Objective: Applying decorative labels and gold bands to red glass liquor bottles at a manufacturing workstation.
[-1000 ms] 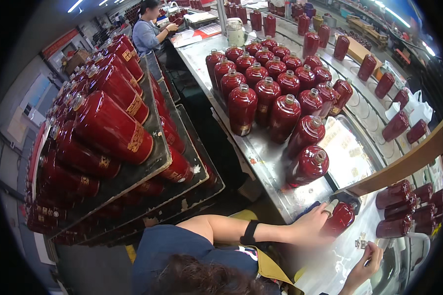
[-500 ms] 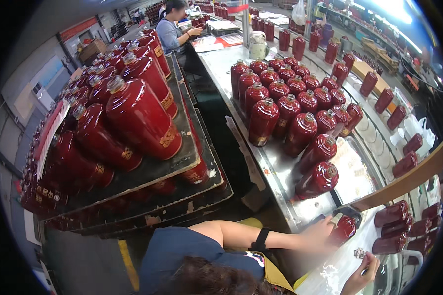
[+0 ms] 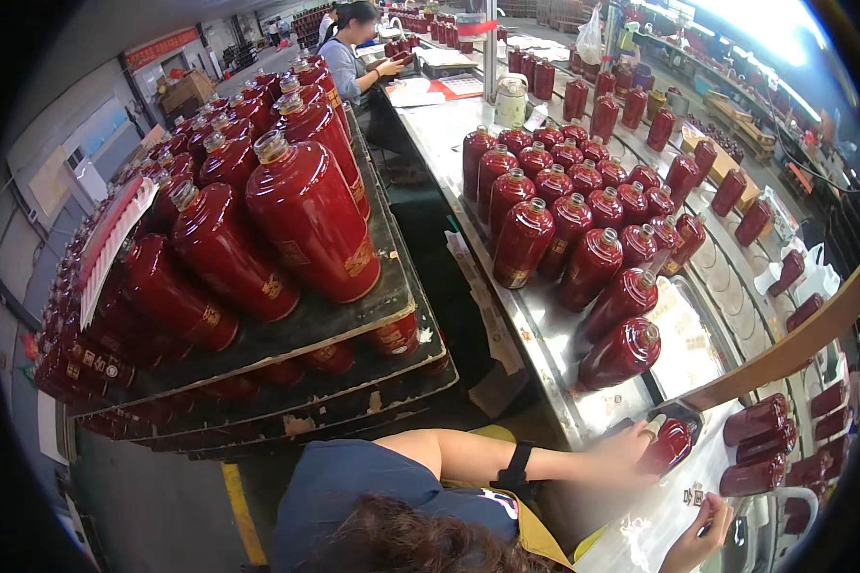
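Both hands sit as they did a moment ago, the left hand [image 3: 631, 451] wrapped around a small red bottle [image 3: 671, 443] lying on the steel surface [image 3: 545, 329], the right hand [image 3: 699, 530] pinching a tiny tag [image 3: 695, 496] beside it, only the view having swung.

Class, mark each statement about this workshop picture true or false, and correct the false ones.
1. The left hand has a red bottle in its grip. True.
2. The bottles on the rack are green. False: the rack bottles are dark red.
3. A black wristband sits on the left forearm. True.
4. Nobody else is in view. False: another person works at the far end of the metal table.
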Tool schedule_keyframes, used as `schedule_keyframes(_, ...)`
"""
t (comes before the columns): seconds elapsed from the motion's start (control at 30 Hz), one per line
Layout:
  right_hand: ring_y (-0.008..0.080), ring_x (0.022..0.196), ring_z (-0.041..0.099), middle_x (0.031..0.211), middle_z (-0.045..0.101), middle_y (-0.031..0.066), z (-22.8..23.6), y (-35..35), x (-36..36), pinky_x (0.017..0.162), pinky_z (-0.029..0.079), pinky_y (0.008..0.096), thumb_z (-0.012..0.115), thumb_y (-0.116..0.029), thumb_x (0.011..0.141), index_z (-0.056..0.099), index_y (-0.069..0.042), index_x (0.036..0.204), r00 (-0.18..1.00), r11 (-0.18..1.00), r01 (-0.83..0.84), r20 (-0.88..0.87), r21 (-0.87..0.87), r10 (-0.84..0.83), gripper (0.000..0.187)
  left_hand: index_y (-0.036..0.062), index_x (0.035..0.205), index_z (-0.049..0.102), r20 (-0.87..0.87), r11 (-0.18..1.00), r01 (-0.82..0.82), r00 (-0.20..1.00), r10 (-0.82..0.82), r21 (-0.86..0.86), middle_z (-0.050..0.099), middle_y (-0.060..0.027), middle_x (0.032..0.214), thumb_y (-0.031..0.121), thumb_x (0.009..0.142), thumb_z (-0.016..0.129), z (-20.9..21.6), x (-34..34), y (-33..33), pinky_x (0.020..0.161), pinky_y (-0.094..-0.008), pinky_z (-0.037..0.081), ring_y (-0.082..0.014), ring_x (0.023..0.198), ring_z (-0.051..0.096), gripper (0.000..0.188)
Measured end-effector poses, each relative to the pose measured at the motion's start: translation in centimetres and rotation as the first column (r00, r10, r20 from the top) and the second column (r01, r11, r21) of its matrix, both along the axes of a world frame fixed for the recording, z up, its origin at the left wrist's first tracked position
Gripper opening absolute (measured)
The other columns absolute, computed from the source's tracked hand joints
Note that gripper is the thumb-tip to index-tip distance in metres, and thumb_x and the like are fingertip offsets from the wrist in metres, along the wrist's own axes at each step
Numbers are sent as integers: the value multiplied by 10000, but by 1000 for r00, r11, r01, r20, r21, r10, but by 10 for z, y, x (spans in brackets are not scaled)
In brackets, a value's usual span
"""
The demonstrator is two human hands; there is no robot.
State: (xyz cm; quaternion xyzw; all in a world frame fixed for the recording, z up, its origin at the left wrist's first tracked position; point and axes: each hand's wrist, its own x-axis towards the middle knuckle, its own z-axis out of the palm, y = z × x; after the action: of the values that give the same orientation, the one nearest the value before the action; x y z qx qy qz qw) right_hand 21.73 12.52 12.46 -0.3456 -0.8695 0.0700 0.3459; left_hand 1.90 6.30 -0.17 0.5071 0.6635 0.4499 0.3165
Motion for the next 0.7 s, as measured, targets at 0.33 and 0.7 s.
schedule_keyframes(0.33,239,697,642,856,707,121,2,-2,-3,604,501,344,687,10,931,748,-19,1019,1000,999,-26,14,31,25,112,-194,1444,277,9,1000,22,1000,-22,12,296,-431,1508,394,851,732,7,-3,-2,1143,-475,394,-511,1356,438,951)
schedule_keyframes(0.7,223,698,655,850,705,123,-4,3,-3,586,501,330,719,-65,935,760,-38,1015,994,999,50,99,-6,-50,94,-170,1359,365,4,1000,-2,1000,2,15,403,-325,1382,451,852,755,7,-3,-3,1120,-443,402,-461,1292,474,891)
